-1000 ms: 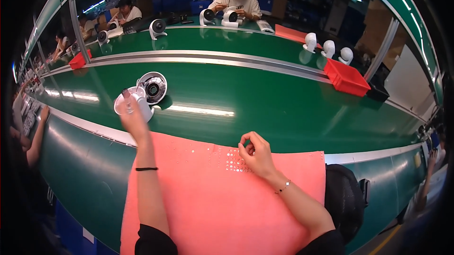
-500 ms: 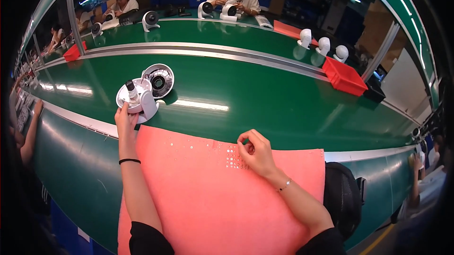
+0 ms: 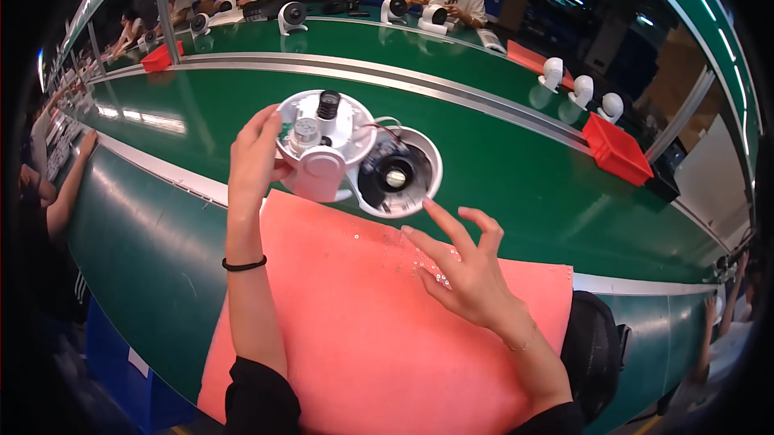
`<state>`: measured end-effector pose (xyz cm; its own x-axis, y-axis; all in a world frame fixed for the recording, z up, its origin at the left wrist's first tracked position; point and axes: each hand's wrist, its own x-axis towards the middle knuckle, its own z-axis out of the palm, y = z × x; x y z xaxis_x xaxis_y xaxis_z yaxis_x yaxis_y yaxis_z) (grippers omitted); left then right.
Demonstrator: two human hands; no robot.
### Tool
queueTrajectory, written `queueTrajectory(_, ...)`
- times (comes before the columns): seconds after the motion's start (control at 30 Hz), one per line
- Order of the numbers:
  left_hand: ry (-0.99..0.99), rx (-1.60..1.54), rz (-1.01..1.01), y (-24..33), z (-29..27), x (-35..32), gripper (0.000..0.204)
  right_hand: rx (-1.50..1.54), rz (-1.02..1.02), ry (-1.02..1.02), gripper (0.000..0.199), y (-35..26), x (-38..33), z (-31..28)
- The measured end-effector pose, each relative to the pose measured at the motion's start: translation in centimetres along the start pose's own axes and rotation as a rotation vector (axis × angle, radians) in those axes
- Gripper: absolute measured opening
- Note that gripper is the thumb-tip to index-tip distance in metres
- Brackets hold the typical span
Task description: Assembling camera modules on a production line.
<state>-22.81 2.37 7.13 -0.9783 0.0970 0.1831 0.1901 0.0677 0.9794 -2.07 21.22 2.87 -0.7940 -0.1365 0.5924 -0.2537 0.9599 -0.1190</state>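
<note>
My left hand (image 3: 256,157) grips an opened white camera body (image 3: 326,133) by its left side, above the far edge of the pink mat (image 3: 363,338). Inside the body sit a black cylindrical part and a round pale motor-like part. Thin wires join it to a round white front shell (image 3: 435,173) with a black inside, hanging at its right. My right hand (image 3: 472,270) is open, fingers spread, over the mat; one fingertip is at the shell's lower rim, and I cannot tell whether it touches. Several small shiny ring-like pieces (image 3: 441,278) lie under that hand.
A green conveyor belt (image 3: 516,209) runs beyond the mat, with a metal rail (image 3: 451,96) across it. Finished-looking white cameras (image 3: 582,90) stand past the rail, near a red tray (image 3: 617,149). Other people work opposite and at both sides. A black padded object (image 3: 595,350) adjoins the mat's right.
My left hand has brought the camera body rightward, nearer the mat, its shell now lower right. My right hand has gone from pinched fingers over the small pieces to spread fingers near the shell.
</note>
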Motion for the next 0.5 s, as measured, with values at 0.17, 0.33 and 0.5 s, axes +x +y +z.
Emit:
queueTrajectory(0.17, -0.016, -0.019, 0.032, 1.9, 0.7, -1.6, 0.032, -0.197, -0.049, 0.01, 0.047, -0.5, -0.2, -1.5)
queueTrajectory(0.33, -0.085, -0.049, 0.0, 2.2, -0.1, -1.0, 0.029, -0.235, -0.051, 0.085, 0.038, -0.1, 0.1, -1.7)
queueTrajectory(0.5, -0.504, -0.057, 0.041, -1.0, -2.3, 1.7, 0.027, 0.065, -0.021, 0.09, 0.041, -2.2, 1.1, -5.6)
